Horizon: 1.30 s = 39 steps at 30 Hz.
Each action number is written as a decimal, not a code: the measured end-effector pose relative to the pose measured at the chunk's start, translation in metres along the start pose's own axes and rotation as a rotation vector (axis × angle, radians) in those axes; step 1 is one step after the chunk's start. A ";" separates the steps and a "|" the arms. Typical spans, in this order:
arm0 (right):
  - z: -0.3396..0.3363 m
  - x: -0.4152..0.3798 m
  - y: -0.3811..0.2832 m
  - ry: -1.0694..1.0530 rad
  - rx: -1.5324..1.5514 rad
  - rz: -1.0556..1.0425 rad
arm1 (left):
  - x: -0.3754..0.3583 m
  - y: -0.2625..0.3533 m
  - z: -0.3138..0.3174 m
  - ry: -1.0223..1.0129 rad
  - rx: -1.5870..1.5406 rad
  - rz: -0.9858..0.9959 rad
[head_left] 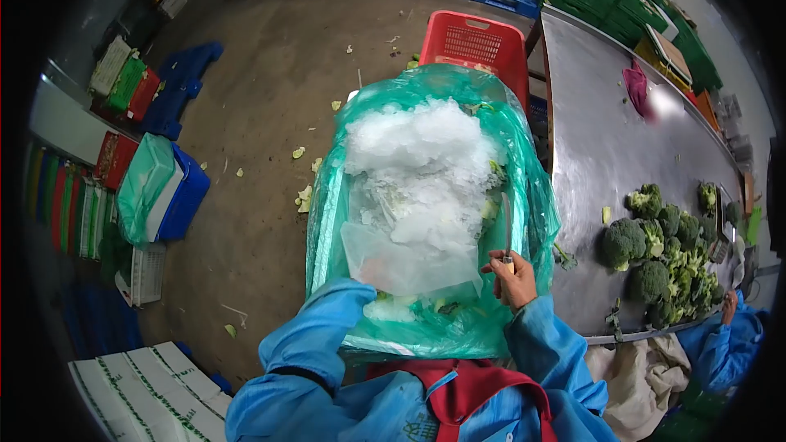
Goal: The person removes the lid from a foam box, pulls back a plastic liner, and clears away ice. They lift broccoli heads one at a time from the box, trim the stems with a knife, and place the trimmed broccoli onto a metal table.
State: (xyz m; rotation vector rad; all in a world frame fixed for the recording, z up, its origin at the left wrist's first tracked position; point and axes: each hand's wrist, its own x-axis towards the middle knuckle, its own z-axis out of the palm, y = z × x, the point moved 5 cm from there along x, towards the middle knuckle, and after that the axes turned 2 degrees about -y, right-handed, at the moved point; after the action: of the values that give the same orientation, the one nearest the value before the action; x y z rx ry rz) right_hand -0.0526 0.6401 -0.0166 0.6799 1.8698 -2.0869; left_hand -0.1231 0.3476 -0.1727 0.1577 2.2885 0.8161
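A box lined with a green plastic bag [327, 221] stands in front of me, with a heap of crushed ice [426, 155] in it. Bits of green show at the edge of the ice. My right hand [514, 280] is closed round the wooden handle of a knife [508, 229], its curved blade pointing away from me over the box's right side. A translucent plastic sheet [409, 262] lies on the near part of the ice. At its left edge is my left hand, mostly hidden beneath the sheet and the blue sleeve; its fingers cannot be made out.
A metal table [589, 164] on the right bears several broccoli heads [624, 243]. A co-worker's hand [729, 308] is at its near edge. Beyond the box is a red crate [475, 41]. Blue pallets [176, 86] and a blue bin [187, 192] stand left.
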 end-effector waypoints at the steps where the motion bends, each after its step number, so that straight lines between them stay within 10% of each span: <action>1: -0.006 -0.005 0.003 0.013 0.016 -0.001 | -0.014 0.006 -0.001 -0.014 -0.007 0.011; 6: -0.017 -0.025 0.002 -0.003 0.048 -0.027 | -0.100 0.048 -0.054 -0.043 -0.126 -0.029; 8: -0.001 -0.034 -0.003 -0.109 -0.083 -0.090 | -0.142 0.069 -0.072 -0.056 -0.667 -0.367; 13: 0.042 -0.065 -0.030 -0.223 -0.447 -0.585 | -0.144 0.103 -0.035 -0.013 -1.361 -0.245; 32: -0.006 -0.070 -0.022 -0.055 -0.833 -0.677 | -0.190 0.190 -0.031 0.211 -1.465 -0.036; 34: -0.029 -0.054 -0.015 0.004 -0.846 -0.371 | -0.190 0.192 -0.046 0.247 -1.442 0.071; 39: 0.004 -0.063 -0.058 -0.187 -0.373 -0.509 | -0.184 0.184 -0.057 0.361 -1.290 0.222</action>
State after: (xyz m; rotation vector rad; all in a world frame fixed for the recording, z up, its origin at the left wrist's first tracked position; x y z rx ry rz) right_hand -0.0274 0.6369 0.0654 -0.0880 2.4042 -1.8793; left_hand -0.0423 0.4050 0.0746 -0.3528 1.6027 2.3775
